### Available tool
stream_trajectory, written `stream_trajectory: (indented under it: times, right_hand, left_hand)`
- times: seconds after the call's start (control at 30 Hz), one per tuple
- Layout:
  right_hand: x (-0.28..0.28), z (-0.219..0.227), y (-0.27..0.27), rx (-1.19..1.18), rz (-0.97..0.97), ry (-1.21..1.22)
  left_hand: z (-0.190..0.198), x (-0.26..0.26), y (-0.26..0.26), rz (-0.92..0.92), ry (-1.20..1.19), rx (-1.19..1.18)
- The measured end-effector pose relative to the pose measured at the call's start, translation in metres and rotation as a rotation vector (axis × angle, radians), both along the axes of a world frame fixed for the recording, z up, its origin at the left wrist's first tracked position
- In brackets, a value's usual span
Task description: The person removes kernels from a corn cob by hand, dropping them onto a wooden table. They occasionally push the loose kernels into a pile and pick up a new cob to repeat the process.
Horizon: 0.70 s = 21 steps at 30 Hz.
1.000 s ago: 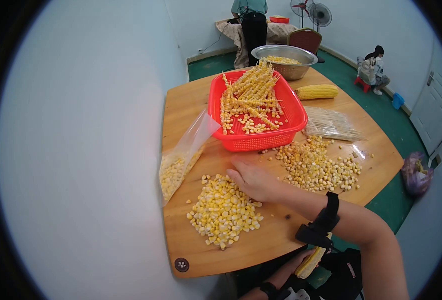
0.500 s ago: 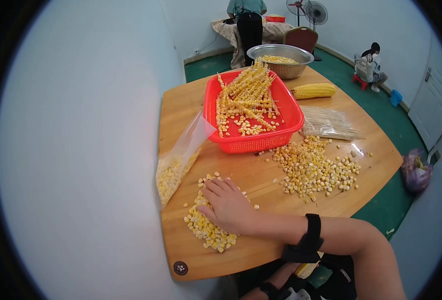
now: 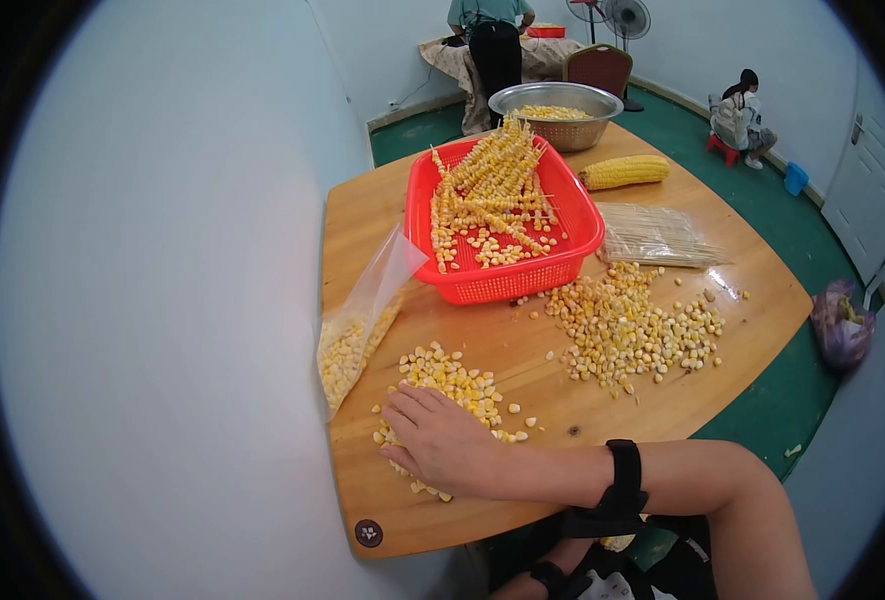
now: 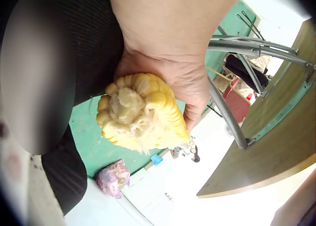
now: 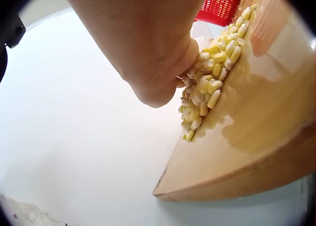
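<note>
My right hand (image 3: 440, 440) lies palm down on a pile of pale yellow corn kernels (image 3: 462, 384) at the table's near left, fingers stretched out across it. In the right wrist view the kernels (image 5: 213, 83) sit against the fingers, whose tips are mostly hidden. Below the table edge, my left hand (image 4: 170, 70) grips a partly stripped corn cob (image 4: 163, 110), its broken end toward the left wrist camera. Seen from the head, that cob is largely covered by the right forearm.
A red basket (image 3: 522, 280) holds kernels threaded on sticks. Around it are a kernel bag (image 3: 347, 355), a second kernel pile (image 3: 632, 335), packed skewers (image 3: 652, 235), a whole cob (image 3: 624, 171) and a metal bowl (image 3: 572, 135). Two people are farther back.
My right hand has moved from the pile's far right side onto it, then slid nearer me, spreading the kernels. The left hand keeps its cob low by the lap.
</note>
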State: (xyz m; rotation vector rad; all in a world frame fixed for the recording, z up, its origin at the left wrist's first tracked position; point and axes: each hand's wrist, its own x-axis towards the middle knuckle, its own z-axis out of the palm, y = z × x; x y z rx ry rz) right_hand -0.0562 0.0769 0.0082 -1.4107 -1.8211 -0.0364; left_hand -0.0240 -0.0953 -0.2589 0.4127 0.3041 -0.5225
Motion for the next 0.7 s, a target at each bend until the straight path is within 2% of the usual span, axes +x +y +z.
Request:
stream_trajectory:
  times: [0.07, 0.17, 0.23, 0.3, 0.4, 0.5, 0.6, 0.7]
  right_hand:
    - [0.005, 0.006, -0.001, 0.030, 0.042, 0.065]
    - [0.029, 0.016, 0.009, -0.155, -0.040, 0.125]
    - [0.053, 0.009, 0.023, -0.036, -0.198, 0.228]
    - [0.078, -0.002, 0.032, -0.255, -0.283, 0.207]
    - [0.094, -0.011, 0.030, -0.448, -0.130, 0.348]
    - [0.094, -0.020, 0.031, -0.239, -0.112, 0.131]
    - [0.095, -0.012, 0.031, -0.378, -0.112, 0.295]
    - [0.103, -0.015, 0.038, -0.448, -0.195, 0.488]
  left_hand:
    - [0.000, 0.001, -0.002, -0.005, -0.001, 0.001]
    - [-0.001, 0.001, -0.003, -0.005, -0.002, 0.001]
    - [-0.002, -0.001, -0.004, -0.006, -0.003, 0.007]
    - [0.000, 0.000, -0.001, -0.011, -0.003, 0.008]
    - [-0.001, -0.001, -0.002, -0.015, -0.003, 0.011]
    - [-0.003, -0.004, -0.004, -0.018, -0.002, 0.009]
    - [-0.003, -0.006, -0.006, -0.018, 0.004, 0.008]
    - [-0.003, -0.007, -0.004, -0.016, 0.002, 0.008]
